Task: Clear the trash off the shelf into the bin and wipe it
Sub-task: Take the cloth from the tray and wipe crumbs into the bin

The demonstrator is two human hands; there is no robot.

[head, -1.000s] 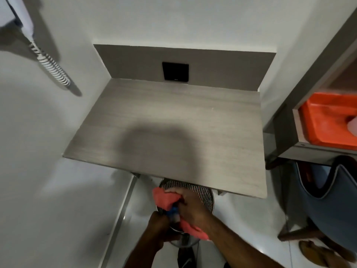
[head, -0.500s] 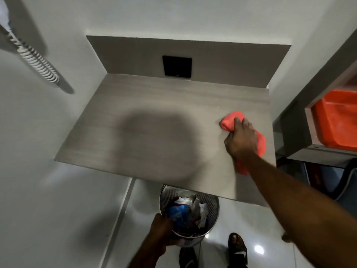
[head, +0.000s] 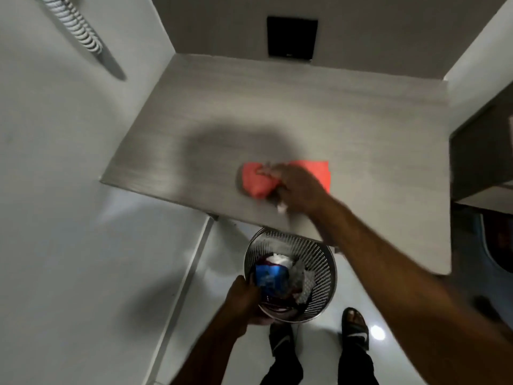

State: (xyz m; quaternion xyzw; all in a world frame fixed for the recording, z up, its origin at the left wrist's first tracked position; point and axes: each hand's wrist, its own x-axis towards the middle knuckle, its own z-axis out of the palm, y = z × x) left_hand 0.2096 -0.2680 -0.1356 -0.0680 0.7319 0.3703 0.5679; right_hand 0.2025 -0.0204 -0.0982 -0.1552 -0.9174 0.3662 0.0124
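Right hand (head: 298, 187) clamps the red cloth (head: 256, 180) flat on the shelf (head: 361, 129). Left hand (head: 244, 301) grips the bin's (head: 319, 254) rim.

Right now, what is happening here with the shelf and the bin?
A person is wiping the shelf with a red cloth, pressed down by the right hand near the front edge. The left hand grips the rim of the metal mesh bin, held just below the shelf. Trash already lies inside the bin. A small white scrap sits by the right hand.
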